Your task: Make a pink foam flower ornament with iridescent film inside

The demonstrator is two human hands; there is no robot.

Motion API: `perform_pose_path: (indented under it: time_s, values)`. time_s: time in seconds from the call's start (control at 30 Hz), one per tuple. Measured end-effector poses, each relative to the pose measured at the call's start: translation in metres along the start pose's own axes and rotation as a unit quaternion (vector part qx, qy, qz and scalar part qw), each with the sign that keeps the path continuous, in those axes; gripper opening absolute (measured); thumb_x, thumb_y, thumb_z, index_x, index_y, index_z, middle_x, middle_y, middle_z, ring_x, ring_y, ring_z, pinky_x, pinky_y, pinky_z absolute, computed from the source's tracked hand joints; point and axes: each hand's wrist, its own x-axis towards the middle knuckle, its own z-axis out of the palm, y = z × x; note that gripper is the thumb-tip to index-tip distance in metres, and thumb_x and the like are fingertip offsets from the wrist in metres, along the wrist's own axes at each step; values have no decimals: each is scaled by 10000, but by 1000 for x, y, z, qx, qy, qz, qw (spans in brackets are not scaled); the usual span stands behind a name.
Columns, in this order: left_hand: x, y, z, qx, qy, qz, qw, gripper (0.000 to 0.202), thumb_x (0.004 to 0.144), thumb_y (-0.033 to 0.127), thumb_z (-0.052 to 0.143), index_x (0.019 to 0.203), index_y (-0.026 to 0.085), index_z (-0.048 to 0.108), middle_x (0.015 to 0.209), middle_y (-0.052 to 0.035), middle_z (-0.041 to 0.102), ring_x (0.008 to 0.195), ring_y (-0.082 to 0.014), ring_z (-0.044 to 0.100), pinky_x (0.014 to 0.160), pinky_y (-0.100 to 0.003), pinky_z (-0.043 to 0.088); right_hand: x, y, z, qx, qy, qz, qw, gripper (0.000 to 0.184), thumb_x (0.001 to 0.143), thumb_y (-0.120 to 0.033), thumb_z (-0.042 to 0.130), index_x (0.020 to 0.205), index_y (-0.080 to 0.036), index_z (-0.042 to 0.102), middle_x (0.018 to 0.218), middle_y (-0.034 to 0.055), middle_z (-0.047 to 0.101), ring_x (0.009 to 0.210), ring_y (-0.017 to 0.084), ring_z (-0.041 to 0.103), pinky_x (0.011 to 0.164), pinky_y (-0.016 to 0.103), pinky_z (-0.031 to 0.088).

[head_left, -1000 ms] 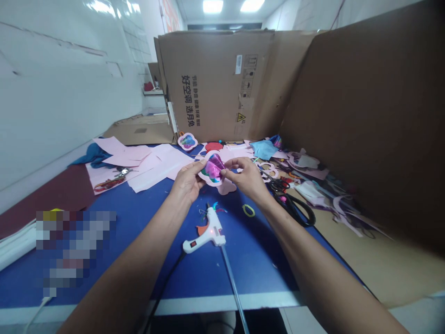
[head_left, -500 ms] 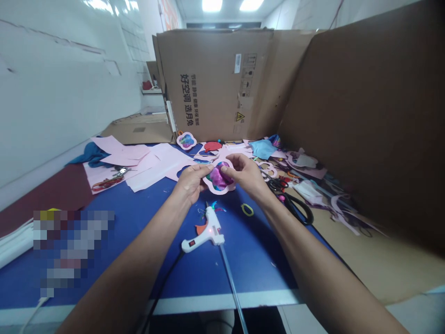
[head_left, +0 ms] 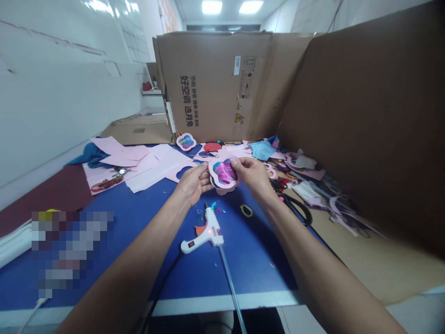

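Note:
Both my hands hold up a pink paper flower cut-out (head_left: pixel 225 173) with a shiny purple and blue foil centre, a little above the blue table (head_left: pixel 250 260). My left hand (head_left: pixel 193 183) pinches its left edge, fingers closed on it. My right hand (head_left: pixel 253 175) grips its right and top edge. Just below the hands a white hot glue gun (head_left: pixel 206 232) lies on the table, with its black cord running off the near edge.
Pink paper sheets (head_left: pixel 153 162) lie at left with small scissors (head_left: pixel 107 181). Black scissors (head_left: pixel 295 204), a yellow-green ring (head_left: pixel 246 210) and many paper scraps lie at right. A second finished flower (head_left: pixel 186 141) leans at the back. Cardboard walls (head_left: pixel 365 116) close off back and right.
The flower cut-out has been turned and tilted in my hands, its foil face now more upright towards me. My right hand shifted from pressing the centre to gripping the edge.

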Motion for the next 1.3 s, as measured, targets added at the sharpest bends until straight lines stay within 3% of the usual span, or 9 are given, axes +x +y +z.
perform_pose_path:
  time_s: [0.17,0.47,0.73,0.8,0.9,1.0,1.1,1.2,1.3]
  values:
    - [-2,-2,1,31,-32,1,999,53,837,163,797,855,159,747,784,-79,772,649,-178,726,671,-311,622,-1,-2,-2,20,-1,25,999,414,709,-599,826,701,-212,678,597,-11,604,513,135,464,506,288,388]
    - [-2,-7,0,65,-46,19,997,58,795,135,813,848,147,791,818,-115,793,679,-190,744,696,-315,615,1,4,-2,50,7,56,997,448,770,-621,770,646,-253,548,512,-57,456,461,121,380,455,274,332]
    - [3,-2,-4,48,15,46,998,74,755,109,792,805,153,762,747,-66,761,623,-156,701,665,-288,597,14,0,-25,98,57,75,991,374,760,-536,834,895,-215,698,840,62,769,630,154,630,467,226,410]
    - [5,2,-8,35,36,58,997,79,746,107,788,792,156,747,736,-59,756,620,-151,698,655,-274,591,19,-1,-39,66,39,92,993,344,765,-506,841,868,-206,708,851,85,782,635,166,642,462,233,421]
    - [8,7,-13,23,55,70,996,107,730,118,808,776,159,721,722,-56,746,613,-152,695,646,-266,583,22,5,-57,-80,-10,121,989,264,770,-435,834,757,-196,721,751,102,761,615,202,648,511,291,477]
    - [10,8,-16,17,63,81,995,130,721,133,820,781,164,709,709,-44,732,606,-145,683,644,-262,576,20,10,-63,-267,37,24,963,140,720,-321,845,727,-229,739,760,94,752,730,257,682,615,337,496]
    - [10,7,-16,6,68,92,993,130,723,136,810,766,171,693,694,-30,716,595,-136,666,646,-259,572,16,6,-51,-288,94,-92,949,125,728,-300,801,837,-244,774,906,86,773,836,262,675,696,356,499]
    - [10,5,-14,-6,68,99,993,118,739,138,801,766,173,692,705,-32,721,609,-138,671,652,-258,573,7,-6,-26,-140,-17,-35,989,186,774,-390,778,839,-217,761,817,53,752,718,207,638,656,335,489]
    - [9,2,-12,-16,62,111,992,98,747,143,794,793,168,711,758,-47,751,652,-147,698,666,-258,575,-4,-14,-2,-73,-60,49,994,322,720,-483,871,834,-207,750,784,37,731,653,167,594,581,298,453]
